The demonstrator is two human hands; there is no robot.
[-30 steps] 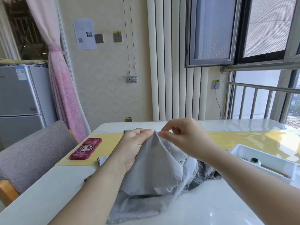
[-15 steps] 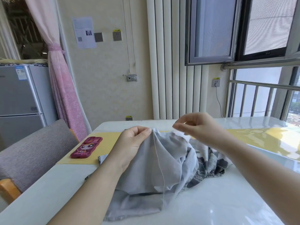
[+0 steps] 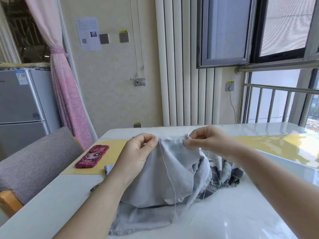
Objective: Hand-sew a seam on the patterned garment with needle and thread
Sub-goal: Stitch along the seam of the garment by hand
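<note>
In the head view the garment (image 3: 172, 178) lies heaped on the glossy white table (image 3: 224, 221) at the middle of the frame. Its plain grey inner side is turned up, and the dark patterned side (image 3: 224, 175) shows at the heap's four o'clock.

The left hand (image 3: 138, 152) pinches the raised top edge of the cloth between thumb and forefinger at the heap's eleven o'clock. The right hand (image 3: 208, 142) has its fingers curled and pinches the same edge at one o'clock. The edge is held up between the two hands, clear of the table.

A pale thread (image 3: 168, 176) starts just beside the left fingertips and runs toward six o'clock, down over the grey cloth to near the tabletop.

At the garment's nine o'clock a phone in a red cartoon case (image 3: 92, 156) lies on a yellow mat (image 3: 113, 152). A grey upholstered chair (image 3: 38, 157) stands at the frame's eight o'clock. A silver fridge (image 3: 19, 104) is at nine, a tied pink curtain (image 3: 67, 104) at ten, and a white column radiator (image 3: 179, 75) at twelve.
</note>
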